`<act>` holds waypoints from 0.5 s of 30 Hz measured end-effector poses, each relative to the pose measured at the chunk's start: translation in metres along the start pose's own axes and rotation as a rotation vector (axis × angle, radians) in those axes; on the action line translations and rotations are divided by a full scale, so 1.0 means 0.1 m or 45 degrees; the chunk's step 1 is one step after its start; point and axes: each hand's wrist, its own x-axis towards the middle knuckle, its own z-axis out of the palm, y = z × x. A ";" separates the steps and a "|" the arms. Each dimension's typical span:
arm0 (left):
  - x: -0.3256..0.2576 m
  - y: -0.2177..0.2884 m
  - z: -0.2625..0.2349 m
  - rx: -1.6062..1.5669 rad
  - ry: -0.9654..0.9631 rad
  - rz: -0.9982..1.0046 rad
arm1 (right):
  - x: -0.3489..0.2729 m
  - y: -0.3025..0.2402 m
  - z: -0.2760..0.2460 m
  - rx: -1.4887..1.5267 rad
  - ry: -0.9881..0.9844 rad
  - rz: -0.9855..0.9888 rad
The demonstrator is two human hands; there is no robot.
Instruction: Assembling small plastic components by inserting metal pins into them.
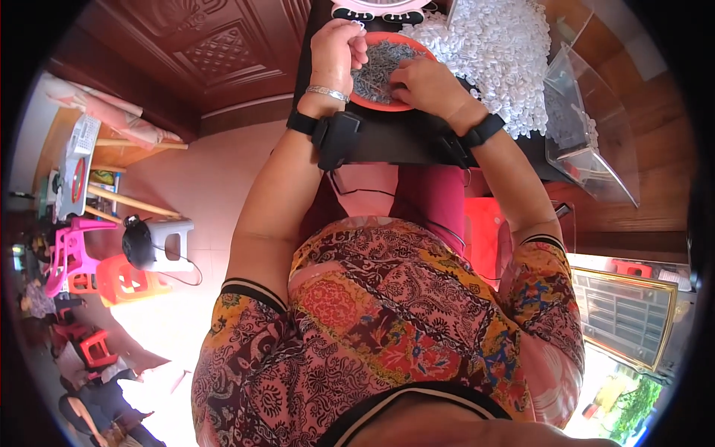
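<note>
An orange-red bowl [430, 49] full of thin grey metal nails [378, 68] stands on a dark table. Over its left rim, my left hand [337, 54] is closed, with a small white plastic piece [360, 25] pinched at its fingertips. My right hand [436, 88] reaches into the bowl from the right. Its fingers are curled down against the nails, and whatever they grip is hidden. A large heap of small white plastic pieces [499, 56] spreads across the table beyond and right of the bowl.
Right of the heap stands a clear plastic panel [596, 160]. Behind the bowl is a round white and pink object [383, 9]. A red stool [482, 231] is under the table's right side. Further left are a grey stool [175, 242] and several coloured chairs, with people sitting farther back.
</note>
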 end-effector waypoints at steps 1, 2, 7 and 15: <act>0.02 0.00 0.00 -0.002 -0.014 0.012 | 0.03 0.00 0.03 -0.006 -0.004 0.015; 0.04 -0.01 -0.01 -0.019 -0.037 0.024 | 0.08 0.02 0.07 0.015 0.007 0.027; 0.08 -0.05 -0.09 -0.028 -0.027 -0.024 | 0.22 0.06 0.16 0.228 0.157 0.118; 0.10 -0.32 0.06 -0.117 -0.024 -0.011 | 0.15 0.19 0.01 0.731 0.189 0.538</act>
